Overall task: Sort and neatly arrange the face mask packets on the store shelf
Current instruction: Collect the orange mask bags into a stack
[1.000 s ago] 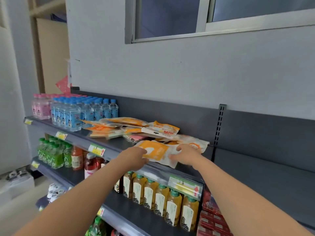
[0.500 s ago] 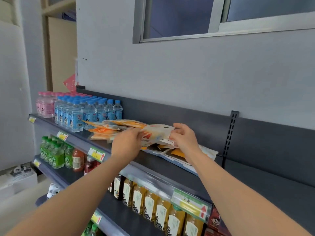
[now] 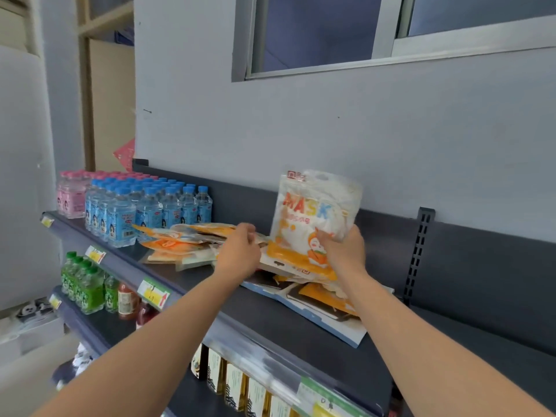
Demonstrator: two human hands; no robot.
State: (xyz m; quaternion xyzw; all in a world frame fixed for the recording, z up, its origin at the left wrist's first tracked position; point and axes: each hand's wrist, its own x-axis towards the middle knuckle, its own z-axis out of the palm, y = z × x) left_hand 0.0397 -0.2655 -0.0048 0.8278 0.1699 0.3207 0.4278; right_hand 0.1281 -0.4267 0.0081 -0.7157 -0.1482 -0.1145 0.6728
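Right grip [image 3: 343,251] is curled round the white MASK packet [image 3: 311,212] at its lower corner, packet upright over the loose pile [image 3: 319,299] at the middle of the shelf [image 3: 240,310]. Left grip [image 3: 239,251] is curled at the orange packets [image 3: 171,244]; can't tell if it pinches one. Best: stack same prints, edges squared to the shelf front, clear of the water bottles [image 3: 150,206] far left.

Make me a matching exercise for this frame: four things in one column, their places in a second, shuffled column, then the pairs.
Things
1. MASK packet
2. blue-cap bottles
3. green bottles
4. left hand

Places
A. lower shelf, far left
B. over the flat packet pile
C. upright in the right hand
D. top shelf, left of the pile

Pairs: 1-C, 2-D, 3-A, 4-B
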